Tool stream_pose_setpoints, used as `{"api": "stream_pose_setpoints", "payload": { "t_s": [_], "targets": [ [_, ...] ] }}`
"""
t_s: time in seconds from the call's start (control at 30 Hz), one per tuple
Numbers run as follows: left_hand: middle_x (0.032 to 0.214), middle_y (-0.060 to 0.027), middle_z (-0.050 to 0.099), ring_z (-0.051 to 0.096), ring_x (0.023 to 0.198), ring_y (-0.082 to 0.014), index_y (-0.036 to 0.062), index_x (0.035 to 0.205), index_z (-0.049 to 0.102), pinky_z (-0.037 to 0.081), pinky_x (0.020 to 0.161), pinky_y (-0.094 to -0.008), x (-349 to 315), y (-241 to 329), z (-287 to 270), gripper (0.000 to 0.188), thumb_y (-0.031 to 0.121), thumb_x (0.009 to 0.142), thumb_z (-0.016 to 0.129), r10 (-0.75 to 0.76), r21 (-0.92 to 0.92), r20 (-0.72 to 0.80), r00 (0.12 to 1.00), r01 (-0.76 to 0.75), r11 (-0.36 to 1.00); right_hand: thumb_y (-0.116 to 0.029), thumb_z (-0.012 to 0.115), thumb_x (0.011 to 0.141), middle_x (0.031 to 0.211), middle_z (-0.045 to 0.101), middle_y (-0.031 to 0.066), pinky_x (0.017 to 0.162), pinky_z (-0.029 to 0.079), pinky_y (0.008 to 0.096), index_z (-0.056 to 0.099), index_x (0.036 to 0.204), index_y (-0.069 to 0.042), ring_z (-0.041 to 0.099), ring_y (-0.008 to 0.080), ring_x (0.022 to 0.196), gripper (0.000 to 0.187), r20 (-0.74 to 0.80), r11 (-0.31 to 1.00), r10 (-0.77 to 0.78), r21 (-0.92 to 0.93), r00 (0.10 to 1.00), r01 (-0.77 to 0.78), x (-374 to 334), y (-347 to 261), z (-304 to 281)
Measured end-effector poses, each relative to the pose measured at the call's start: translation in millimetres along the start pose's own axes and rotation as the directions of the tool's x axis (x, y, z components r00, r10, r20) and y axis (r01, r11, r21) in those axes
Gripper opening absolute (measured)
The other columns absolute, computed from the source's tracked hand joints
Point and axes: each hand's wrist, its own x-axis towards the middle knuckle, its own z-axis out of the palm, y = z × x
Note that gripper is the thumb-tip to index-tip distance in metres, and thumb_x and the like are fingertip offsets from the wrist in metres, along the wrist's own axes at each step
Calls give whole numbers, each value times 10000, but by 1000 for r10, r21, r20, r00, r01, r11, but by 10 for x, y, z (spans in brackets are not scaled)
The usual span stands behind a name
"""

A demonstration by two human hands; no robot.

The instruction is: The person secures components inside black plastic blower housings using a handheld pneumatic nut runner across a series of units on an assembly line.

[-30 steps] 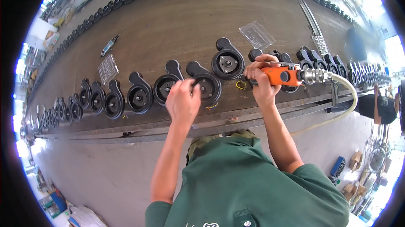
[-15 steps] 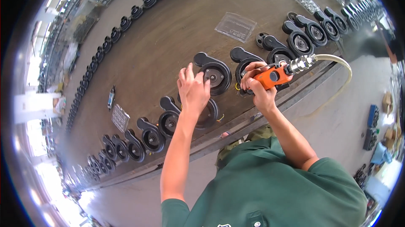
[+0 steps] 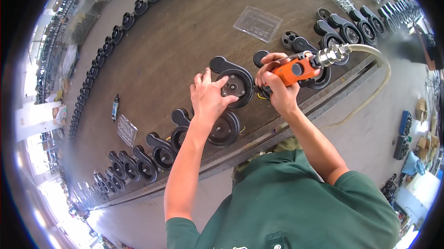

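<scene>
My left hand [image 3: 210, 94] lies over the left side of a black round wheel housing [image 3: 239, 96] with a paddle-shaped arm. Thumb and forefinger are spread across its metal disc, the other fingers beside its left edge. In my right hand [image 3: 280, 85] is an orange air tool [image 3: 292, 71], fingers wrapped round its body. A silver hose coupling [image 3: 333, 55] joins it to a clear hose [image 3: 385, 80]. The tool is above another housing, partly hidden behind hand and tool; its working tip cannot be made out. A black wheel [image 3: 223, 129] sits below my left wrist.
More housings [image 3: 147, 168] line the near table edge on both sides. Small black parts [image 3: 141, 7] form a curved row at the far side. A clear plastic tray [image 3: 258, 23], a smaller clear tray [image 3: 126, 130] and a slim blue-grey tool [image 3: 115, 108] lie on the brown table [image 3: 185, 31].
My left thumb and forefinger have moved further onto the housing's disc and spread apart. My right hand, with the orange air tool, has shifted slightly left and away from me.
</scene>
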Motion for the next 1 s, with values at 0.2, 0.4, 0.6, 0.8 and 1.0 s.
{"api": "stream_pose_setpoints", "payload": {
  "t_s": [0.2, 0.4, 0.6, 0.8, 1.0],
  "targets": [
    [959, -51, 742, 637, 1049, -288, 212, 1204, 783, 512, 852, -454, 55, -48, 99, 591, 375, 651, 912, 32, -2, 24, 999, -32, 999, 54, 644, 838, 888, 670, 53, 663, 528, 244, 596, 1102, 33, 642, 84, 759, 270, 57, 994, 4, -108, 998, 2, 236, 312, 173],
    [961, -69, 732, 663, 1004, -297, 170, 1150, 789, 550, 817, -438, 107, -3, 103, 564, 375, 640, 917, -15, 43, 85, 996, 11, 999, 74, 635, 816, 1015, 674, 101, 711, 537, 254, 560, 1026, 5, 645, 93, 828, 233, 75, 990, 27, -138, 997, -16, 286, 516, 252],
    [938, -87, 707, 687, 979, -289, 124, 978, 783, 566, 797, -405, 96, 129, 48, 401, 313, 654, 924, -42, 24, 32, 999, 42, 999, 51, 619, 820, 792, 650, 25, 641, 512, 236, 626, 1015, 49, 616, 76, 683, 195, 95, 978, 4, -207, 996, 16, 355, 468, 321],
    [946, -103, 702, 698, 950, -285, 108, 908, 787, 571, 787, -401, 96, 117, 107, 348, 302, 654, 924, -78, -12, 11, 997, 78, 997, 53, 617, 846, 776, 643, 20, 638, 517, 238, 602, 1052, 52, 613, 81, 665, 207, 102, 987, -60, -140, 993, 74, 575, 501, 441],
    [959, -104, 703, 702, 958, -283, 112, 933, 786, 576, 791, -389, 84, 130, 92, 356, 310, 669, 917, -97, -20, 35, 995, 98, 995, 51, 620, 841, 782, 649, 26, 628, 518, 241, 603, 1043, 54, 616, 84, 664, 203, 138, 984, -65, -159, 988, 86, 608, 574, 413]
  ]
}}
